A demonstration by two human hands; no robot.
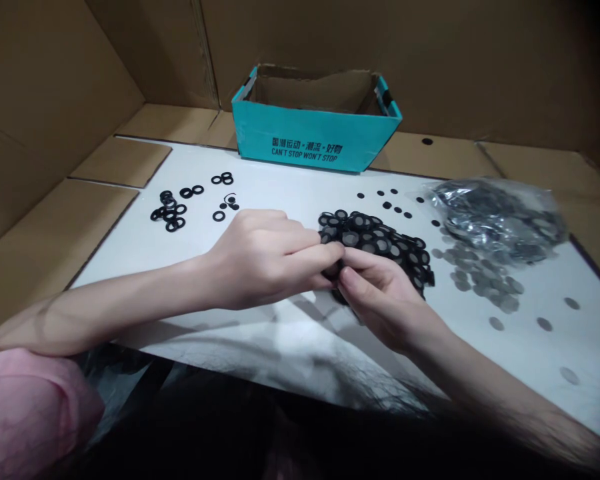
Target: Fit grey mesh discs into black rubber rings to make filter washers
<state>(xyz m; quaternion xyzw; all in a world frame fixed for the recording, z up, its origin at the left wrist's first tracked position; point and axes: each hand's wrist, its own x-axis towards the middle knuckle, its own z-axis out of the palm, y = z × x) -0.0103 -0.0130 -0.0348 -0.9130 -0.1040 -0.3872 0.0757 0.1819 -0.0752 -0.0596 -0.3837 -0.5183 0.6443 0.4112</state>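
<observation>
My left hand (267,260) and my right hand (383,293) meet over the middle of the white table, fingertips pinched together. Between them is a small black ring (333,270), mostly hidden by the fingers; whether a disc sits inside it I cannot tell. Just behind my fingers lies a heap of black rings with grey discs in them (375,237), partly covered by my right hand. To the right, loose grey discs (485,277) are spread in a thin pile. Plain black rings (169,212) lie in a small cluster at the left.
A turquoise cardboard box (315,137) stands open at the back. On the right is a clear plastic bag (500,217) of dark pieces. Small black discs (387,205) are scattered behind the heap. Cardboard walls (410,67) enclose the table (130,280).
</observation>
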